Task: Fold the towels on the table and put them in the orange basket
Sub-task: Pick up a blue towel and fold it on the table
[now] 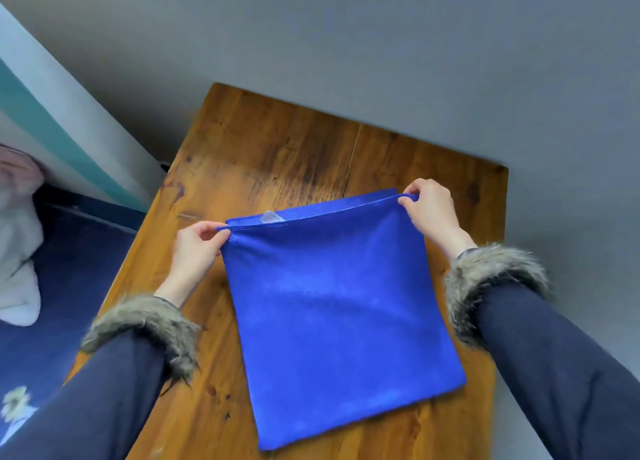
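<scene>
Towel [339, 307], bright blue, lies flat on the wooden table [277, 140], folded over on itself, with the doubled free edges at the far side and the fold line toward the near edge. Left hand [194, 248] pinches the far left corner: thumb and fingers [221, 233] close on the cloth edge, with the corner tip poking out just past the fingertips. Right hand [429, 210] pinches the far right corner the same way, fingers curled down over the edge and thumb underneath, knuckles up. Top layer stretches taut between the two hands, lifted slightly off the lower layer; a strip of the lower layer shows just beyond the held edge. Small pale tag [272, 217] sticks out between the layers near the left corner. Rest of the towel sits on the tabletop between the forearms, its near right corner reaching the right table edge. Both sleeves [114, 397] are dark navy with shaggy grey-brown fur cuffs [149, 324]; the cuffs are well back from the corners and off the cloth. Grey wall [381, 43] behind the table. At left, a dark blue fabric surface [69, 269] with something pale and soft [17, 251] lying on it, too blurred to identify. Basket not in view.
</scene>
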The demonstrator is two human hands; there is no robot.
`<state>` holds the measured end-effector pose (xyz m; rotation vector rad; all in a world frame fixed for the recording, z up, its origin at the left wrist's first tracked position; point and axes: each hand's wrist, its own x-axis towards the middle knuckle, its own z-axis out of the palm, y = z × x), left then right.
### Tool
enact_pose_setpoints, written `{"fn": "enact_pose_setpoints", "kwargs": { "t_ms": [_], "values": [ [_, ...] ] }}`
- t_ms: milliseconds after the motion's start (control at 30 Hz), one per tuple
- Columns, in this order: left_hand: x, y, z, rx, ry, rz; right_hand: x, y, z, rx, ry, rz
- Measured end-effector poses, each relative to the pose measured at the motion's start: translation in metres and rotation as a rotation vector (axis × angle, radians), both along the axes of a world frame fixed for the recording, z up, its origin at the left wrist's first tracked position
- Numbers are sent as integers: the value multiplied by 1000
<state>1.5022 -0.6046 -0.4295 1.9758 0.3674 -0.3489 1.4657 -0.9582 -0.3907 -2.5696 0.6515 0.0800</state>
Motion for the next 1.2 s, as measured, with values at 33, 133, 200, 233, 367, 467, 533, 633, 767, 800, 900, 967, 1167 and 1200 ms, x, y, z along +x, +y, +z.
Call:
{"fn": "enact_pose_setpoints", "kwargs": {
  "t_ms": [33,133,200,233,367,467,533,633,767,800,900,967,1167,1200],
  "values": [
    [5,1,-10,75,-8,-31,5,-2,-9,-5,11,8],
    [16,2,-32,328,-92,-145,20,-8,-31,15,27,59],
    [22,3,-40,416,-167,-235,26,-11,-40,15,38,101],
    [24,4,-43,455,-200,-290,29,-12,-44,10,46,132],
    [24,6,-49,524,-296,-465,32,-13,-53,1,89,221],
    [18,3,-49,517,-385,-514,35,-13,-56,22,98,221],
    [18,1,-48,501,-383,-488,38,-14,-58,18,119,223],
    [23,-1,-46,450,-280,-419,40,-17,-58,57,145,217],
    [27,1,-40,393,-186,-481,36,-17,-56,187,203,133],
    [28,1,-38,396,-179,-487,36,-17,-55,205,211,126],
    [31,0,-34,372,-98,-446,35,-16,-50,244,222,104],
    [32,2,-30,261,-4,-365,32,-17,-43,265,203,72],
    [23,21,0,-35,101,-283,4,-26,-5,469,69,-39],
    [20,24,7,-46,98,-292,-3,-26,4,503,51,-48]
  ]
}}
